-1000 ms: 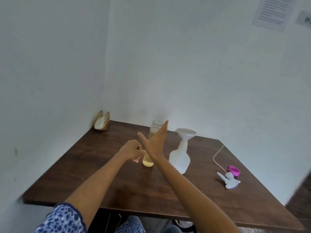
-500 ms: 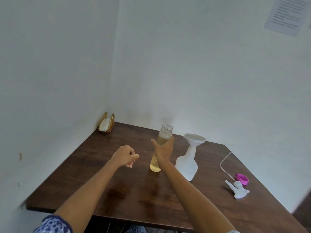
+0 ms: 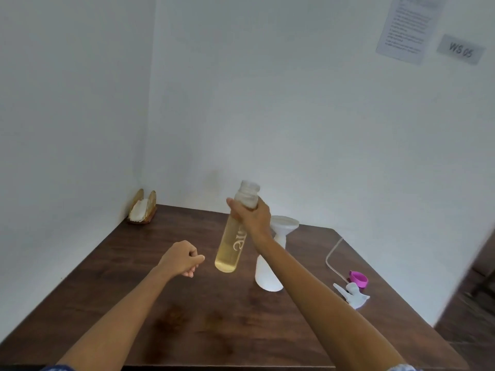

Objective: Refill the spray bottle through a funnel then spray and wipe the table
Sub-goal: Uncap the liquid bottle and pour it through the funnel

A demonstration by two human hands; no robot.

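While you're holding the refill bottle [image 3: 232, 238] up near its neck w/ your right hand [image 3: 251, 218], it's hanging clear of the worktop [image 3: 112, 277], just left of the funnel [image 3: 284, 223] sitting in the spray bottle [image 3: 265, 271], prob. for pouring; left hand [image 3: 182, 259] is hovering curled shut, empty.

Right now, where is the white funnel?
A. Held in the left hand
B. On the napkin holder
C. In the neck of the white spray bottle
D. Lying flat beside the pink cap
C: the funnel sits upright in the spray bottle, just behind the right forearm.
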